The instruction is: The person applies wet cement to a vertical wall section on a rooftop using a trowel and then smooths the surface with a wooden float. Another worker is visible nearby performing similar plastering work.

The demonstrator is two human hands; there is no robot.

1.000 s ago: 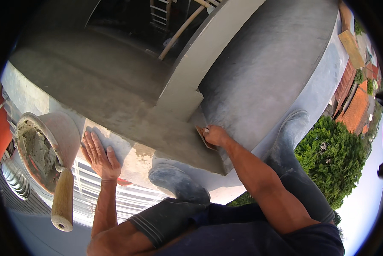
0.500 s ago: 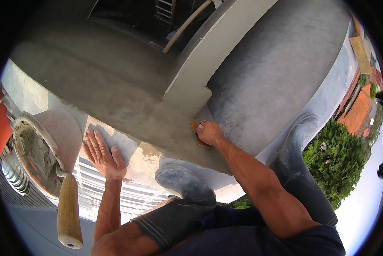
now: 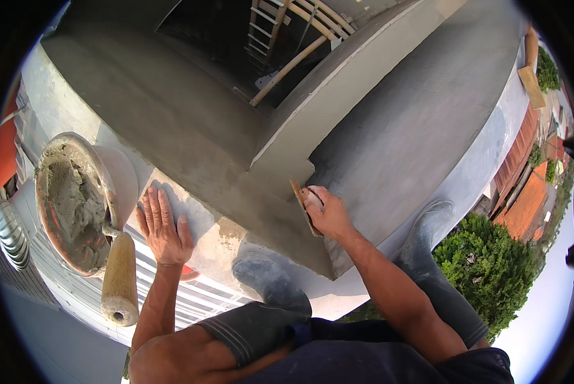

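My right hand point(image 3: 328, 217) is closed round the grip of a wooden plastering float point(image 3: 306, 211). The float's thin board is tipped on edge by the corner where the low upright wall point(image 3: 287, 148) meets the smooth grey cement surface point(image 3: 191, 166). My left hand point(image 3: 165, 235) lies flat, fingers stretched, on the pale, stained ledge point(image 3: 219, 240). To its left stands a bucket point(image 3: 121, 173) with wet grey mortar point(image 3: 75, 205) inside. A trowel's wooden handle point(image 3: 119, 281) sticks out over the bucket's near rim; its blade is mostly hidden.
My boots point(image 3: 271, 278) rest either side of the corner, on the ledge. Past the ledge there is a drop to metal roofing, a tree point(image 3: 485, 262) and tiled roofs point(image 3: 524, 208). Beyond the cement lies a dark opening with a ladder point(image 3: 260, 32) and wooden poles point(image 3: 290, 69).
The float has been tilted up onto its edge and shifted slightly nearer me, still in my right hand. My left hand stays on the ledge. The whole view has shifted, showing more of the opening.
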